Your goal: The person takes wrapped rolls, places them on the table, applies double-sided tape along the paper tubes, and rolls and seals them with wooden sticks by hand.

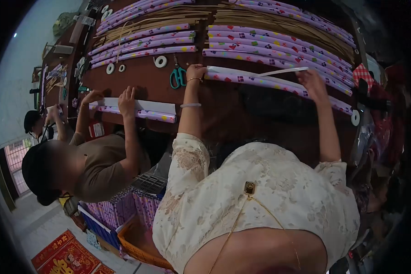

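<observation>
A roll of purple patterned wrapping paper [260, 81] lies across the table in front of me, with a pale flap along its far edge. My left hand [196, 73] is closed on the roll's left end. From the flap a narrow white strip [281, 71] lifts away towards the right. My right hand [313, 85] is closed at the strip's free end, above the roll. Just left of my left hand lie teal-handled scissors [177, 76].
Several purple rolls [278, 52] and brown strips [274, 20] cover the far table [146, 80]. Tape rolls [160, 61] lie nearby. At left, a co-worker's hands [127, 101] rest on another purple roll [155, 114]. An orange crate [139, 246] stands below.
</observation>
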The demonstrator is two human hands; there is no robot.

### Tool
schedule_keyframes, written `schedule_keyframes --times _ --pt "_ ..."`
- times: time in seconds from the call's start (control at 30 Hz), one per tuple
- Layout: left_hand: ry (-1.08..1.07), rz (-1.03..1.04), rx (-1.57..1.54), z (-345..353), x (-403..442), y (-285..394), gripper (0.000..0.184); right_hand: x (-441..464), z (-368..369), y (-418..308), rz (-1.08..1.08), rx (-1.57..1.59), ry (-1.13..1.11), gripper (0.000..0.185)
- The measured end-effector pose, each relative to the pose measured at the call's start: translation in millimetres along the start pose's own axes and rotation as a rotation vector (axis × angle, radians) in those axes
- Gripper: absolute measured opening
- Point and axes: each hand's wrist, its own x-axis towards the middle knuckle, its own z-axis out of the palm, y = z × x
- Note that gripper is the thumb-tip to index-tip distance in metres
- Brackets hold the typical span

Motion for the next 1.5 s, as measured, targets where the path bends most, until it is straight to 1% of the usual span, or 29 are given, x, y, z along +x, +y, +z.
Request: schedule_keyframes --times 0.07,0.2,0.3,0.37,0.43,0.5,0.57,0.63,0.67,0.7,0.77,0.8,0.83,0.87,0.9,0.93,0.97,1.0,1.03,1.07,1.1,1.13,1.2,1.23,1.3,1.37,1.4,1.43,1.5 --pt "0.046 -0.011 0.079 -1.5 -15.2 19.1 0.032 -27.4 -82.1 -22.0 -0.070 0.170 0.078 0.024" --pt "0.046 0.024 0.065 0.5 7.8 -6.9 0.034 -124.7 -232.3 -78.7 -0.343 0.395 0.255 0.023" --pt "0.053 -0.004 0.033 0.4 7.6 -7.0 0.038 -213.2 -298.0 -105.8 -0.532 0.260 0.593 0.025" --pt "0.073 0.041 0.106 -0.9 4.7 -5.0 0.039 -258.7 -325.5 -105.4 -0.574 0.014 0.911 0.027" --pt "0.045 0.101 0.134 -6.0 24.0 -23.8 0.040 -283.8 -343.6 -86.6 -0.475 -0.351 1.225 0.028" --pt "-0.003 0.117 0.188 -9.9 21.2 -19.0 0.034 -295.1 -357.5 -60.9 -0.225 -0.818 1.412 0.030" --pt "0.027 0.115 0.116 -12.2 23.2 -25.8 0.025 -296.5 -355.9 -37.5 0.096 -1.250 1.442 0.032" --pt "0.326 0.357 0.481 -1.2 -24.6 13.5 0.018 -283.7 -345.4 -18.3 0.419 -1.549 1.339 0.034" --pt "0.379 0.554 0.515 2.5 -27.9 15.5 0.016 -268.7 -348.2 -3.7 0.528 -1.538 1.353 0.034" --pt "0.371 0.564 0.512 8.1 -33.7 22.2 0.016 -254.3 -357.8 7.7 0.635 -1.520 1.364 0.034" --pt "0.215 0.906 0.468 24.8 -48.7 39.7 0.016 -225.9 -356.6 17.6 0.059 -0.731 1.732 0.032" --pt "0.082 0.902 0.482 35.1 -52.5 45.1 0.016 -207.8 -323.1 25.6 -0.214 -0.860 1.699 0.033" --pt "-0.014 0.937 0.501 48.2 -58.7 52.0 0.017 -191.2 -286.7 27.0 -0.469 -1.147 1.517 0.032" --pt "-0.112 0.971 0.520 62.0 -64.9 59.1 0.017 -175.4 -223.6 14.6 -0.432 -1.110 1.382 0.029" --pt "-0.190 1.025 0.550 74.4 -74.2 70.5 0.021 -160.3 -216.9 17.0 -0.543 -1.323 1.107 0.026" --pt "-0.255 1.003 0.554 87.0 -76.9 73.9 0.023 -144.8 -189.7 16.6 -0.629 -1.230 0.911 0.025" --pt "-0.322 0.982 0.557 100.6 -77.4 75.6 0.025 -122.2 -187.1 25.5 -0.742 -1.394 0.804 0.027" --pt "-0.365 0.989 0.566 111.3 -77.9 77.8 0.025 -113.8 -153.5 21.8 -0.639 -1.403 0.748 0.027" --pt "-0.406 0.977 0.610 121.4 -77.4 78.3 0.027 -96.5 -146.7 30.7 -0.649 -1.326 0.661 0.027" --pt "-0.450 0.972 0.652 129.4 -77.1 79.7 0.028 -87.9 -127.6 27.7 -0.667 -1.423 0.586 0.027" --pt "-0.461 1.004 0.679 135.1 -74.8 78.3 0.026 -65.0 -130.4 43.0 -0.730 -1.473 0.558 0.029" --pt "-0.477 1.045 0.699 140.1 -77.0 80.2 0.024 -61.8 -114.3 43.5 -0.679 -1.443 0.564 0.032" --pt "-0.526 0.938 0.742 146.8 -75.4 80.0 0.023 -52.7 -99.4 44.4 -0.493 -1.470 0.559 0.033" --pt "-0.497 0.987 0.755 148.4 -77.2 81.1 0.023 -46.2 -101.7 50.7 -0.512 -1.420 0.570 0.030" --pt "-0.505 0.897 0.822 150.7 -79.4 86.6 0.023 -39.3 -104.8 57.4 -0.518 -1.411 0.582 0.026" --pt "-0.547 1.067 0.865 152.2 -67.2 79.2 0.023 -37.0 -105.1 59.8 -0.511 -1.384 0.651 0.022" --pt "-0.538 0.985 0.857 153.7 -68.5 80.4 0.024 -37.9 -104.9 58.2 -0.517 -1.388 0.658 0.019" --pt "-0.538 0.993 0.858 156.0 -71.1 80.2 0.024 -39.1 -106.7 55.5 -0.521 -1.387 0.665 0.019" --pt "-0.424 1.036 0.811 159.3 -77.0 80.0 0.019 -41.3 -109.1 52.2 -0.507 -1.308 0.631 0.018"
